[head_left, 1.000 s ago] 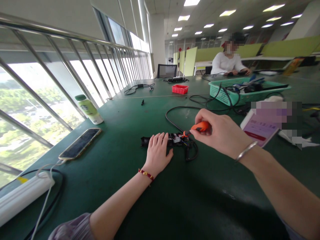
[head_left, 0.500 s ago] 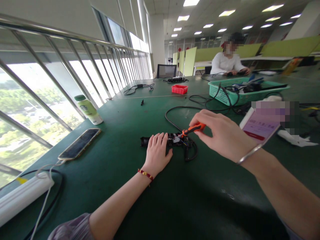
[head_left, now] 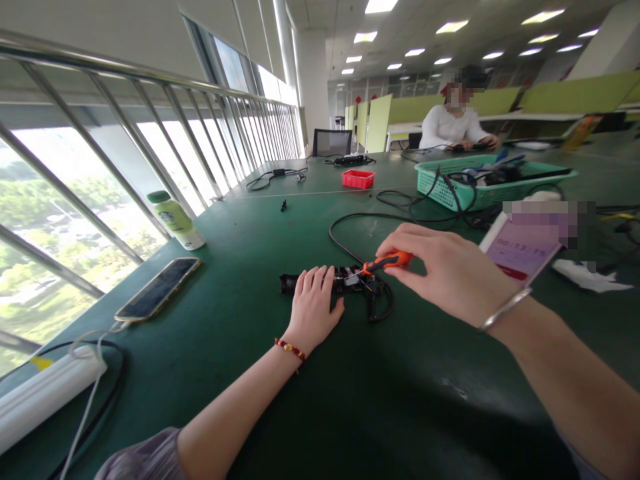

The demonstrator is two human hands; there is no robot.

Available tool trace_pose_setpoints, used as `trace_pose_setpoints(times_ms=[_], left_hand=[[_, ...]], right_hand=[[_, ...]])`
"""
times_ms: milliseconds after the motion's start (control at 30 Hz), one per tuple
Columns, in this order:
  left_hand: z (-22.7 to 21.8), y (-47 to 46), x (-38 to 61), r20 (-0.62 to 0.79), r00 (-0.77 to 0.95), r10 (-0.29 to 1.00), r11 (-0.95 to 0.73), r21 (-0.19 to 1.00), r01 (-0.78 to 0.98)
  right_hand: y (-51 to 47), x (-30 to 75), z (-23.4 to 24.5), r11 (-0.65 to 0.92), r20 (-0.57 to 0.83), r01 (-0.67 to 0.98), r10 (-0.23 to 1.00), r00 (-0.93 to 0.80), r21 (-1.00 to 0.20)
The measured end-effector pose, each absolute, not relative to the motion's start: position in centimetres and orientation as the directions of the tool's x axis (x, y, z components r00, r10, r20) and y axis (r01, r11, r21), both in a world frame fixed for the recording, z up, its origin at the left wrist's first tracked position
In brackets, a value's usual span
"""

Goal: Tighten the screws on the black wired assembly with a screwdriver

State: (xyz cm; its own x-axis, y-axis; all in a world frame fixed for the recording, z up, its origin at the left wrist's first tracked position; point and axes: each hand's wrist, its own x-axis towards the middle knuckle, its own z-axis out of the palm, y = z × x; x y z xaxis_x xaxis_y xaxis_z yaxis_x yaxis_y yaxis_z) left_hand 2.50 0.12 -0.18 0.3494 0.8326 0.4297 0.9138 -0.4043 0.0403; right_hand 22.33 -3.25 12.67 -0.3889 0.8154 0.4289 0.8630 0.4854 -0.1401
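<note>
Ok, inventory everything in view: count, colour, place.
Table: 1, green, centre
Opened device: 1, black, centre
Screwdriver: 1, orange-black, centre
Cords: several, mostly black, across table
Bottle: 1, green-white, left
Phone: 1, dark screen, left
Lit screen: 1, purple, right
Long bar: 1, white, lower left
Small part: 1, black, middle
Tray: 1, red, middle
Basket: 1, teal, right
Crumpled sheet: 1, white, right
Chair: 1, black, back
Railing: 1, silver, left
Partitions: several, green, back
Lights: several, white, overhead
Co-worker: 1, white top, back
Left hand: 1, red bracelet, on device
Right hand: 1, silver bangle, holding screwdriver
</note>
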Motion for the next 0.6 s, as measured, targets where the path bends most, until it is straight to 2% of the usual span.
trace_pose_setpoints(times_ms=[67, 200, 367, 433, 500, 600], left_hand=[[-0.20, 0.12, 2.50, 0.432, 0.350, 0.832, -0.406, 0.044, 0.913], [-0.17, 0.10, 2.53, 0.425, 0.348, 0.836, -0.405, 0.047, 0.913], [-0.05, 0.06, 2.58, 0.405, 0.342, 0.848, -0.391, 0.044, 0.919], [-0.04, 0.07, 2.57, 0.403, 0.343, 0.848, -0.391, 0.041, 0.919], [-0.07, 0.08, 2.54, 0.409, 0.346, 0.844, -0.396, 0.041, 0.917], [-0.12, 0.10, 2.49, 0.422, 0.348, 0.837, -0.403, 0.045, 0.914]], right_hand=[[-3.24, 22.34, 12.59, 0.528, 0.454, 0.839, 0.784, -0.423, -0.129], [-3.26, 22.22, 12.58, 0.500, 0.459, 0.855, 0.797, -0.391, -0.140], [-3.33, 21.95, 12.69, 0.308, 0.338, 0.940, 0.909, -0.244, -0.149], [-3.32, 21.86, 12.65, 0.262, 0.330, 0.954, 0.922, -0.204, -0.145], [-3.34, 21.85, 12.59, 0.294, 0.349, 0.944, 0.909, -0.229, -0.147], [-3.41, 21.97, 12.52, 0.427, 0.392, 0.891, 0.854, -0.341, -0.155]])
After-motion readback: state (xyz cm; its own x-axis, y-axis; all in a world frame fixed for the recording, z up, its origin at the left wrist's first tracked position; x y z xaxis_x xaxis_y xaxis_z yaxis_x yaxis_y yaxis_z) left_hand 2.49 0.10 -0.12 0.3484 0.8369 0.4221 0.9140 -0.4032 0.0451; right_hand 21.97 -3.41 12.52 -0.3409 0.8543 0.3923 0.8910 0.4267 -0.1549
